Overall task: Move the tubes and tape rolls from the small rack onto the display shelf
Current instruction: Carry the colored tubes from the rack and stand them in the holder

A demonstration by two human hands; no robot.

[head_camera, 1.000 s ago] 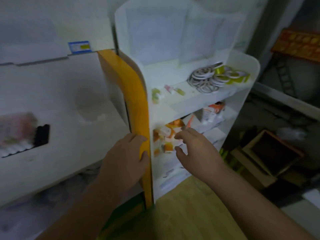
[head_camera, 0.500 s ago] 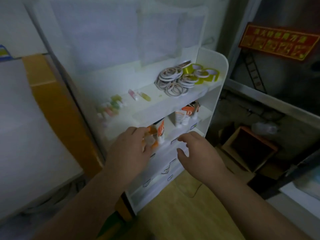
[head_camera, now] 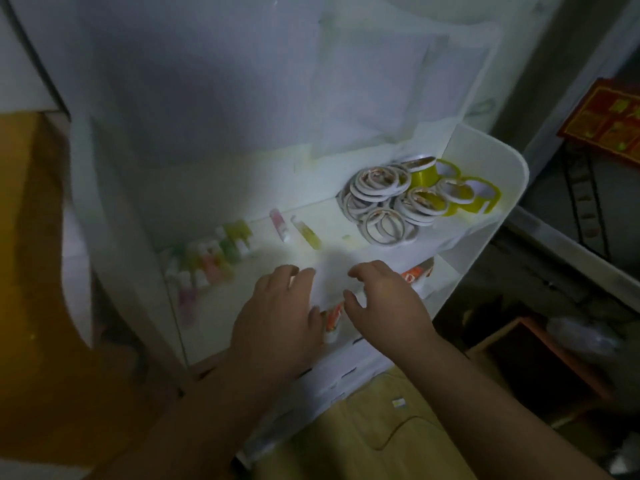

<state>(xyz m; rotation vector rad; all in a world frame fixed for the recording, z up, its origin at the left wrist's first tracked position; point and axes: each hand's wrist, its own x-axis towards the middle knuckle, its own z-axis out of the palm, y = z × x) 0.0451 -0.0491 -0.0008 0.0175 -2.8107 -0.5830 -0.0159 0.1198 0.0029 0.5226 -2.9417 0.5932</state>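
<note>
White and yellow tape rolls (head_camera: pixel 408 199) lie heaped at the right end of the white rack's (head_camera: pixel 491 174) top tier; small pastel tubes (head_camera: pixel 214 258) cluster at its left. Left hand (head_camera: pixel 277 327) and right hand (head_camera: pixel 384 306) hover with loosely curled, empty grips over an orange-and-white tube (head_camera: pixel 333 318) on the tier below.

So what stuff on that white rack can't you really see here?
- Head view: the orange and white tube between the left hand and right hand is mostly covered by them; whether either grips it is unclear.
- Small coloured tubes at the shelf's left are blurred; no count possible.
- Lower tiers of the white rack: hidden behind hands and forearms.
- Tape rolls: labels too small and dim.
</note>
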